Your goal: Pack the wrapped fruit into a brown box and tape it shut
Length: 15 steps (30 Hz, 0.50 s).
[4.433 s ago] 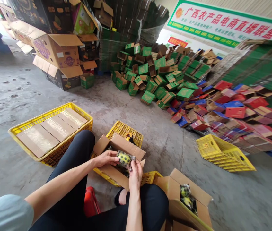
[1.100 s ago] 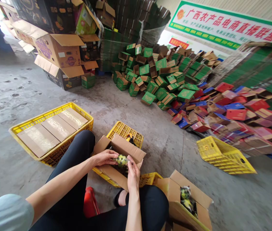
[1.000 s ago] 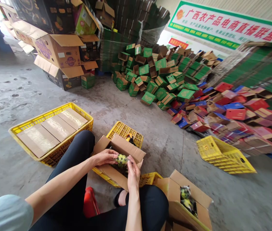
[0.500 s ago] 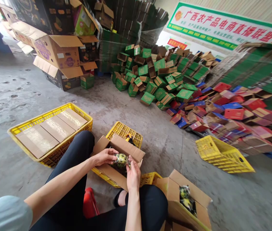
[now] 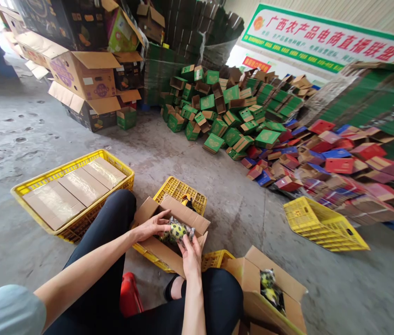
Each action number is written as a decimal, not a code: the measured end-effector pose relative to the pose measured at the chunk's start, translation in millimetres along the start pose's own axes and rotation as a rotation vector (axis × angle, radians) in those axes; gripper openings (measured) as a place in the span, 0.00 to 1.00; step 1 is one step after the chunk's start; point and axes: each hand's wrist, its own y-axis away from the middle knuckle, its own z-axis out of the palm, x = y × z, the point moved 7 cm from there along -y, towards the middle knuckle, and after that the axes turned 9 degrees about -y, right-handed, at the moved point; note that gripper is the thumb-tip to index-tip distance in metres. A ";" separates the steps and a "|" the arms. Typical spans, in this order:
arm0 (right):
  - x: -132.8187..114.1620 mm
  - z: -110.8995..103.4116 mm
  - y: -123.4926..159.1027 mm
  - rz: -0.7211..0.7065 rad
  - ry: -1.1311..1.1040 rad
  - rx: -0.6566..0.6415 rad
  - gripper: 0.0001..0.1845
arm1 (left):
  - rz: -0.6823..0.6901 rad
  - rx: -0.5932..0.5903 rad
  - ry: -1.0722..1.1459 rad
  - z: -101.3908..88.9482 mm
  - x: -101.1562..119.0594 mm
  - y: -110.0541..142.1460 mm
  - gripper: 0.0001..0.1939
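Observation:
Between my two hands is a clear plastic packet [image 5: 180, 229] of yellow-green round pieces with dark spots; I cannot tell their exact kind. My left hand [image 5: 152, 228] grips its left end, with one finger lifted. The thumb and fingers of my right hand [image 5: 191, 257] close on its right side. Both hands are over an open cardboard box [image 5: 188, 215], whose inside is mostly hidden by them. That box rests on a yellow plastic crate [image 5: 163, 187]. At lower right, another open cardboard box [image 5: 252, 288] holds similar packets [image 5: 270, 288].
To the left, a yellow crate [image 5: 73, 163] contains 3 taped cartons [image 5: 81, 186]. A red object [image 5: 129, 293] lies between my legs. Another yellow crate [image 5: 322, 225] sits at right. Heaps of green boxes [image 5: 214, 107] and red-blue boxes [image 5: 339, 163] cover the floor behind.
The packet has turned and moved slightly right and up in my hands. My right hand has shifted its grip lower on it, and a left finger has lifted.

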 end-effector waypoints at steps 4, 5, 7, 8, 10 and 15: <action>1.3 -2.2 -0.2 0.009 0.000 0.004 0.30 | -0.010 -0.032 -0.098 1.6 -2.5 -0.5 0.35; 1.4 -2.9 -0.6 0.003 0.006 0.007 0.30 | -0.007 -0.043 -0.116 2.0 -2.5 -0.4 0.33; 1.4 -4.9 -1.4 -0.007 0.021 0.025 0.30 | -0.004 -0.026 -0.129 0.2 -2.4 -0.3 0.31; 1.3 -6.0 -1.7 -0.008 0.026 0.041 0.30 | -0.006 -0.005 -0.128 -1.4 -2.3 -0.3 0.32; 0.6 -6.6 -1.8 -0.004 0.033 0.061 0.31 | -0.013 0.037 -0.126 -4.4 -1.9 -0.1 0.32; -2.1 -1.8 -0.4 -0.013 0.106 0.025 0.33 | -0.026 0.087 -0.130 -6.5 0.0 1.5 0.29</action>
